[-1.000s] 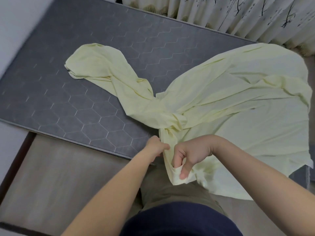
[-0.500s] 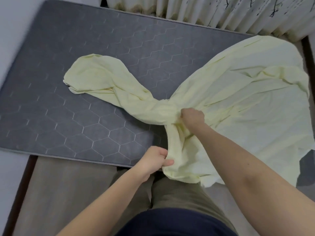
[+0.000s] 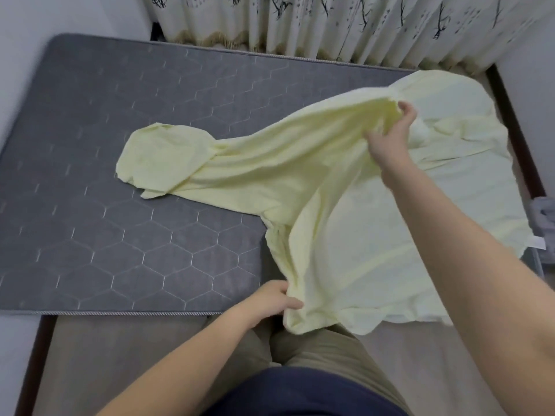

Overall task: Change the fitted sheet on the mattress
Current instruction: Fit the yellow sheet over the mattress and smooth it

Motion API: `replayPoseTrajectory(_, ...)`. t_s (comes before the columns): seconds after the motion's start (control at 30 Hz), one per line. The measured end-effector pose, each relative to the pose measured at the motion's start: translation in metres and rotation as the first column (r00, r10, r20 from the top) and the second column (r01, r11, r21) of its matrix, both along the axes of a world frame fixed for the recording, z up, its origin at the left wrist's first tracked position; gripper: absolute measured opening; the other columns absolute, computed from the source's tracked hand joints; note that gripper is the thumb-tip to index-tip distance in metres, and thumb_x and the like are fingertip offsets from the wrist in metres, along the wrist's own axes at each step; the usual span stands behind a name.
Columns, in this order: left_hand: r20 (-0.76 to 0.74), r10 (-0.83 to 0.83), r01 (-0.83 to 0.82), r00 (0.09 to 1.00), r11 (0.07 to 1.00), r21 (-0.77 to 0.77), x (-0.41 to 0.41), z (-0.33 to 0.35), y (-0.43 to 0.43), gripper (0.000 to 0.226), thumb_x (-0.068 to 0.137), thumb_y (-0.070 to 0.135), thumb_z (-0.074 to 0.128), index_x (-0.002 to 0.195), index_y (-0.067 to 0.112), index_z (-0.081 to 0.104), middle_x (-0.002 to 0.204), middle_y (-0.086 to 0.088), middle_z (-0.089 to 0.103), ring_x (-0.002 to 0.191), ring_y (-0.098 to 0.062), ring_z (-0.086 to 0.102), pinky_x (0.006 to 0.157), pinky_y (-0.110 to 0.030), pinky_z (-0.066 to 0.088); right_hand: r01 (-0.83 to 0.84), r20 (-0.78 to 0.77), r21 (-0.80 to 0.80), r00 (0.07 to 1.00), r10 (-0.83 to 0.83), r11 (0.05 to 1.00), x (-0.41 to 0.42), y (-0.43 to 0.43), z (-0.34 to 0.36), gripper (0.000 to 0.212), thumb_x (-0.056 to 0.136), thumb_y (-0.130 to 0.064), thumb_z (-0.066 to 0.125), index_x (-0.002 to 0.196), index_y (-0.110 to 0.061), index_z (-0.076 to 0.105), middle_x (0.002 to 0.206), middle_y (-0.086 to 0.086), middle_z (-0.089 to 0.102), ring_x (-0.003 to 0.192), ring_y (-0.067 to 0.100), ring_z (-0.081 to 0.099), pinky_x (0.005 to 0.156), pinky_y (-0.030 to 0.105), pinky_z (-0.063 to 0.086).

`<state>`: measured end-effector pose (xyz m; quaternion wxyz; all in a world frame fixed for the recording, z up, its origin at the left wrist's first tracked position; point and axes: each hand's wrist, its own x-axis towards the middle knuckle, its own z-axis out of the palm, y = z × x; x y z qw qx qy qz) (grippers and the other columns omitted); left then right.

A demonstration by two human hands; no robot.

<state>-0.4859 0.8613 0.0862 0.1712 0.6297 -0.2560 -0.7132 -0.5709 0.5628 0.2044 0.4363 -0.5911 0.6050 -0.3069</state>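
A pale yellow fitted sheet [image 3: 375, 223] lies bunched over the right half of a bare grey mattress [image 3: 126, 121] with a hexagon quilt pattern. One twisted end of the sheet reaches left to the mattress middle. My left hand [image 3: 274, 298] pinches the sheet's near edge at the mattress's front edge. My right hand [image 3: 390, 135] is stretched far forward and grips a gathered fold of the sheet, lifting it above the mattress toward the back right.
Patterned curtains [image 3: 345, 25] hang along the far side of the bed. A dark wooden bed frame [image 3: 510, 121] runs down the right side, with a grey cloth [image 3: 543, 216] beside it. A white wall [image 3: 45, 19] stands at the left. My legs are against the bed's near side.
My right hand has let go near my left hand, reached forward and right along the sheet, and lifted a fold high. My left hand has kept its hold at the near edge.
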Motion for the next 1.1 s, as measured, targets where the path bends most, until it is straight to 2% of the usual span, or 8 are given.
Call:
replayPoseTrajectory(0.1, 0.136, -0.075, 0.112, 0.988, 0.951, -0.289, -0.02, 0.022, -0.017, 0.037, 0.07, 0.041, 0.075, 0.079, 0.007, 0.064, 0.073, 0.007, 0.058, 0.064, -0.008, 0.05, 0.063, -0.025, 0.039, -0.4, -0.33, 0.288, 0.812, 0.482, 0.87, 0.007, 0.049, -0.035, 0.055, 0.093, -0.034, 0.061, 0.14, -0.015, 0.039, 0.127, 0.003, 0.054, 0.113, 0.019, 0.053, 0.092, 0.029, 0.043)
replayPoseTrajectory(0.23, 0.225, -0.016, 0.124, 0.974, 0.871, -0.475, -0.051, 0.044, -0.027, 0.051, 0.066, 0.042, 0.079, 0.053, 0.016, 0.037, 0.064, 0.007, 0.037, 0.054, -0.007, 0.032, 0.054, -0.024, 0.028, -0.387, -0.354, 0.864, -0.009, 0.935, 0.323, 0.014, 0.135, -0.082, 0.047, 0.087, -0.042, 0.066, 0.118, -0.007, 0.059, 0.118, 0.008, 0.059, 0.094, 0.023, 0.06, 0.083, 0.032, 0.051)
replayPoseTrajectory(0.3, 0.194, -0.022, 0.109, 0.981, 0.884, -0.454, -0.049, 0.044, -0.027, 0.048, 0.067, 0.04, 0.08, 0.052, 0.015, 0.041, 0.061, 0.007, 0.037, 0.052, -0.005, 0.032, 0.049, -0.018, 0.026, -0.384, -0.42, 0.869, -0.24, 0.875, 0.312, 0.007, 0.154, -0.096, 0.027, 0.093, -0.02, 0.059, 0.116, -0.006, 0.061, 0.118, 0.012, 0.063, 0.102, 0.026, 0.063, 0.088, 0.031, 0.049)
replayPoseTrajectory(0.4, -0.044, 0.103, -0.111, 0.994, 0.964, -0.24, -0.031, 0.036, -0.019, 0.042, 0.088, 0.037, 0.064, 0.066, 0.001, 0.061, 0.062, -0.001, 0.053, 0.057, -0.009, 0.05, 0.06, -0.016, 0.039, -0.576, -0.517, 0.609, 0.232, 0.824, 0.544, -0.013, 0.149, -0.096, 0.027, 0.093, -0.001, 0.044, 0.109, -0.009, 0.064, 0.113, 0.005, 0.065, 0.12, 0.027, 0.056, 0.083, 0.02, 0.044)
replayPoseTrajectory(0.5, -0.2, 0.515, -0.506, 0.833, 0.857, 0.099, -0.003, 0.018, -0.016, 0.062, 0.099, 0.058, 0.032, 0.109, 0.006, 0.065, 0.103, -0.008, 0.071, 0.089, -0.021, 0.072, 0.077, -0.027, 0.055, -0.684, -0.114, 0.506, 0.552, 0.826, 0.526, -0.023, 0.152, -0.06, 0.047, 0.097, 0.002, 0.043, 0.132, -0.024, 0.06, 0.138, -0.002, 0.056, 0.131, 0.009, 0.047, 0.106, 0.016, 0.034)
replayPoseTrajectory(0.77, -0.453, 0.883, -0.817, 0.12, 0.347, 0.461, 0.083, 0.004, -0.066, 0.049, 0.096, 0.034, 0.055, 0.128, -0.004, 0.053, 0.117, -0.024, 0.064, 0.107, -0.035, 0.062, 0.084, -0.048, 0.051, -0.788, 0.295, 0.567, 0.465, 0.835, 0.238, -0.044, 0.195, -0.001, 0.067, 0.096, -0.005, 0.056, 0.151, -0.029, 0.027, 0.147, -0.025, 0.031, 0.13, -0.02, 0.028, 0.101, 0.001, 0.025)
replayPoseTrajectory(0.93, -0.342, 0.912, -0.877, -0.229, -0.04, 0.479, 0.144, 0.015, -0.052, 0.021, 0.091, 0.018, 0.063, 0.102, 0.0, 0.06, 0.088, -0.023, 0.07, 0.079, -0.037, 0.066, 0.053, -0.052, 0.054, -0.754, 0.358, 0.613, 0.532, 0.767, 0.236, -0.072, 0.179, 0.016, 0.044, 0.091, -0.007, 0.061, 0.134, -0.015, 0.056, 0.125, -0.008, 0.066, 0.114, 0.004, 0.061, 0.088, 0.014, 0.044)
replayPoseTrajectory(1.1, -0.415, 0.811, -0.865, -0.412, -0.205, 0.457, 0.216, 0.01, 0.012, 0.039, 0.084, 0.023, 0.064, 0.118, 0.004, 0.061, 0.105, -0.023, 0.07, 0.088, -0.036, 0.069, 0.072, -0.047, 0.054, -0.644, 0.186, 0.66, 0.64, 0.746, 0.388, -0.112, 0.14, 0.009, 0.036, 0.092, 0.002, 0.058, 0.116, -0.021, 0.072, 0.113, 0.005, 0.072, 0.102, 0.014, 0.067, 0.08, 0.017, 0.05)
